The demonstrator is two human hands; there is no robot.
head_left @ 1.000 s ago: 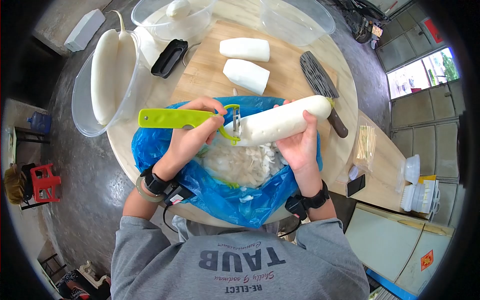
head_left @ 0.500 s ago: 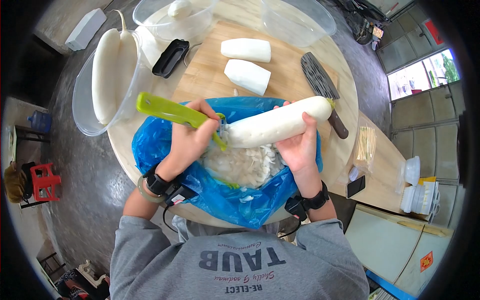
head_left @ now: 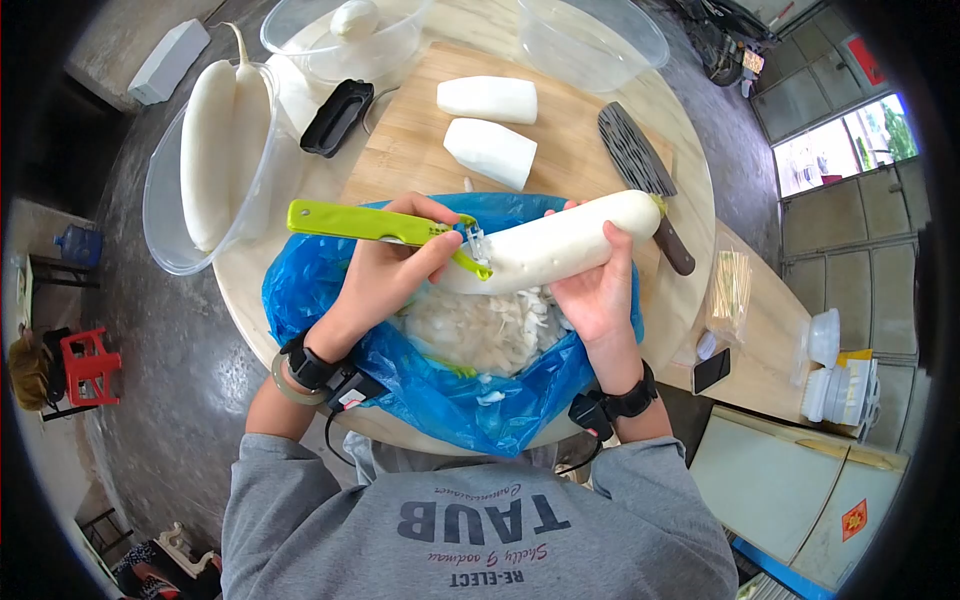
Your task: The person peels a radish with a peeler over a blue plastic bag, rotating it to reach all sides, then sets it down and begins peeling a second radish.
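My left hand is closed around the handle of a green peeler, whose blade end rests against a white daikon radish. Held at a slant, the daikon lies in my right hand, with the thumb on top near its green stem end and the palm beneath. Below both hands sits a blue plastic bag, spread open and filled with pale peelings. Two peeled daikon pieces lie on the wooden cutting board beyond the bag.
A cleaver lies at the board's right edge. Unpeeled daikons stand in a clear tub at left, beside a black tray. Two more clear tubs are at the back. A phone and skewers rest on the right-hand table.
My left hand has shifted the peeler slightly right along the daikon, and its handle has turned closer to level. My right hand stays on the daikon almost in place.
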